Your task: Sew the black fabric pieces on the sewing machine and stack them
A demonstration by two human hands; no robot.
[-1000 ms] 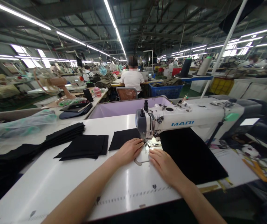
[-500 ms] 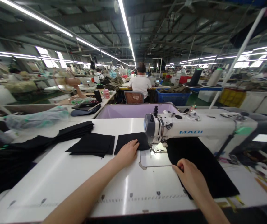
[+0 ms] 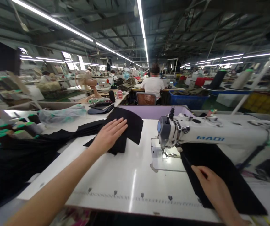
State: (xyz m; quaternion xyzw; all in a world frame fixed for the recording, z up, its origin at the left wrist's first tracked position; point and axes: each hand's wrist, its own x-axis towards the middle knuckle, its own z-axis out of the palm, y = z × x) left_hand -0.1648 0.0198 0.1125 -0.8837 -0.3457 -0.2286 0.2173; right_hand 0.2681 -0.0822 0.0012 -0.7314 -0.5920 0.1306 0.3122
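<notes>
My left hand (image 3: 108, 133) lies flat with fingers stretched out on a small black fabric piece (image 3: 131, 125), which sits over a stack of black pieces (image 3: 90, 128) left of the sewing machine. My right hand (image 3: 211, 186) is at the near right, fingers curled on the left edge of a large black fabric panel (image 3: 222, 169) that runs under the arm of the white sewing machine (image 3: 210, 133). The bare needle plate (image 3: 166, 160) below the machine head lies between my hands.
A purple bin (image 3: 149, 111) stands behind the table. Green-capped thread cones (image 3: 19, 131), a plastic bag (image 3: 61, 114) and more black cloth (image 3: 12, 157) lie to the left. A person in a white shirt (image 3: 152, 86) sits ahead beside a blue crate (image 3: 186, 100).
My left hand has carried the small black piece away from the needle, leftward onto the stack. My right hand has pulled back to the near right along the large panel's edge.
</notes>
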